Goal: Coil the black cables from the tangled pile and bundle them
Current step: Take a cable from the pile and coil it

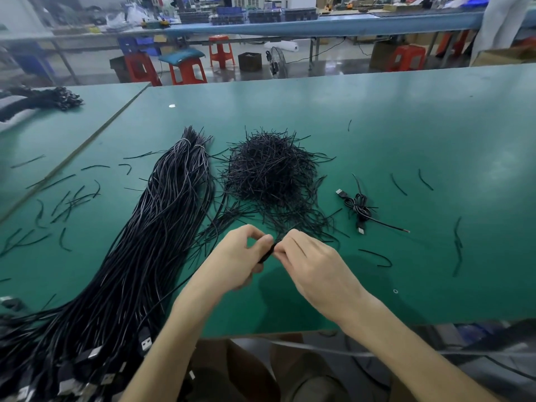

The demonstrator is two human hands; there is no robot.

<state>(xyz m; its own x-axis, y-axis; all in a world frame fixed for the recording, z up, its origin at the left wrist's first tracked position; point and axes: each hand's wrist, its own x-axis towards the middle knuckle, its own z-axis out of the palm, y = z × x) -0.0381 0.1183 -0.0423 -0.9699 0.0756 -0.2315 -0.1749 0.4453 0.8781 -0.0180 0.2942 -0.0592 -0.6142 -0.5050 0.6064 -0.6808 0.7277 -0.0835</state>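
A long sheaf of black USB cables lies on the green table, running from the back centre to the near left, with plugs at the near end. Right of it sits a tangled pile of short black tie wires. Above the table's near middle, my left hand and my right hand meet, both pinching one black cable piece between their fingertips. A coiled, tied USB cable lies at the right.
Loose short black wire pieces are scattered left and right on the table. Another cable bundle lies on the adjoining table at far left. A cardboard box stands below the near edge. Red stools stand beyond the table.
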